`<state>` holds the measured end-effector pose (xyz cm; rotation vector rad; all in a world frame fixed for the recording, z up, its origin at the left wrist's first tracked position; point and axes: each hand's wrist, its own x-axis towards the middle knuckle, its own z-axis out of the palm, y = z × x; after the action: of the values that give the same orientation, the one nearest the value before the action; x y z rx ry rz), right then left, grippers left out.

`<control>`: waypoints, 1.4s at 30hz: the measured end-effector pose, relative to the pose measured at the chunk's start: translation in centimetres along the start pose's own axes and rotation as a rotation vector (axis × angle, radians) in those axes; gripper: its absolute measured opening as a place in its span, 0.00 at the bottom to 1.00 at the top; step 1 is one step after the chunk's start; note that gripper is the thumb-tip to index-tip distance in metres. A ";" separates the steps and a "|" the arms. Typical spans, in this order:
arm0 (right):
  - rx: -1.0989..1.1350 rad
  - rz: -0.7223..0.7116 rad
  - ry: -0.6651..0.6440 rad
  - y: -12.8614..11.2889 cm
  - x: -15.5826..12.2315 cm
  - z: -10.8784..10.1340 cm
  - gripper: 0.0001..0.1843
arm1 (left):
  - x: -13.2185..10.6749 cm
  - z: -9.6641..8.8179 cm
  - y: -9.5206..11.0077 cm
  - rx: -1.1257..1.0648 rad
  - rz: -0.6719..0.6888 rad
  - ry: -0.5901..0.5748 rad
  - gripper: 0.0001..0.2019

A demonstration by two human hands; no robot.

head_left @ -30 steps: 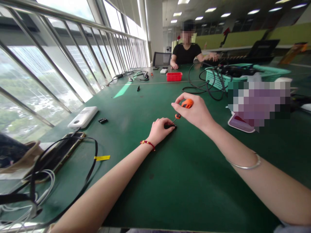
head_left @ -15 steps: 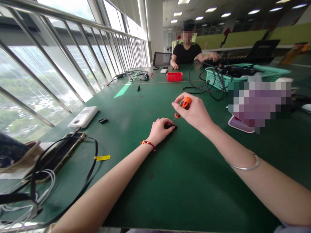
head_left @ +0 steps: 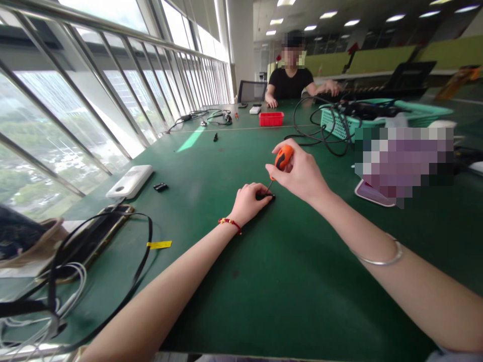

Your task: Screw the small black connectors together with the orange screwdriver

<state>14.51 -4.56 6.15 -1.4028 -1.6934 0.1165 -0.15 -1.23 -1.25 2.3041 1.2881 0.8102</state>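
My left hand (head_left: 248,202) rests on the green table (head_left: 234,311), closed on a small black part (head_left: 272,196) pressed against the tabletop. Most of that part is hidden under the fingers. Above it, my right hand (head_left: 298,168) grips an orange and black screwdriver (head_left: 284,157) by the handle. The screwdriver's thin shaft slants down to the black part between my left fingertips; its tip cannot be made out. Another small black piece (head_left: 160,187) lies to the left of my left hand, and a further black piece (head_left: 215,137) lies farther back.
A white device (head_left: 130,182), a phone (head_left: 98,236) and looped cables (head_left: 150,226) lie at left. Toward the back stand a red tray (head_left: 271,119) and a teal basket (head_left: 332,123) with black cables. A person (head_left: 290,80) sits at the far end; a metal railing (head_left: 124,50) runs along the left.
The screwdriver handle has turned in my right hand, and the fingers have shifted around it, thumb slightly lower. My left hand keeps its place on the black part.
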 end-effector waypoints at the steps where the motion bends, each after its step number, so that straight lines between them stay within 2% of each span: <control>1: -0.018 0.004 0.015 0.0 0.0 0.0 0.16 | 0.0 0.0 0.0 -0.003 0.000 0.001 0.04; 4: -0.030 0.004 0.036 -0.1 0.0 0.0 0.15 | 0.0 0.0 0.1 -0.008 -0.007 0.000 0.04; 8: 0.063 -0.002 -0.021 -0.2 0.1 0.0 0.08 | 0.0 0.0 0.0 -0.010 -0.011 0.001 0.04; 12: 0.121 -0.017 -0.038 0.0 0.0 0.1 0.15 | 0.0 0.0 -0.1 -0.026 -0.008 0.004 0.03; 17: 0.034 0.034 -0.003 0.2 0.0 0.3 0.15 | 0.0 0.0 0.0 -0.009 -0.011 -0.002 0.03; 20: 0.082 0.034 -0.048 0.1 0.2 0.0 0.14 | -0.1 -0.2 0.1 -0.009 -0.008 -0.004 0.03; 23: 0.173 0.024 -0.033 0.1 0.3 -1.0 0.11 | -0.1 -0.2 0.1 -0.023 -0.002 0.000 0.03; 26: 0.251 0.045 0.038 0.9 -0.3 -1.9 0.13 | -0.2 -0.2 -0.1 -0.027 0.026 0.006 0.03; 29: 0.194 0.025 0.074 2.8 -1.7 -1.9 0.15 | -0.3 -0.2 -0.2 -0.022 0.056 0.016 0.04; 32: -0.018 -0.045 -0.033 5.2 -3.1 -0.6 0.10 | -0.5 -0.2 -0.2 -0.013 0.069 0.021 0.04; 34: -0.136 -0.076 -0.167 6.3 -3.7 0.5 0.08 | -0.6 -0.2 -0.1 -0.013 0.058 0.025 0.05; 38: -0.194 -0.153 -0.329 6.9 -4.0 2.1 0.10 | -0.7 -0.4 0.2 -0.038 0.024 0.015 0.05; 42: -0.282 -0.190 -0.355 6.9 -4.0 2.6 0.09 | -0.6 -0.5 0.4 -0.040 0.016 0.004 0.04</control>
<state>17.62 -4.26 -1.66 -1.4793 -2.1979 0.0196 -0.49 -1.94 -0.84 2.2856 1.2450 0.8386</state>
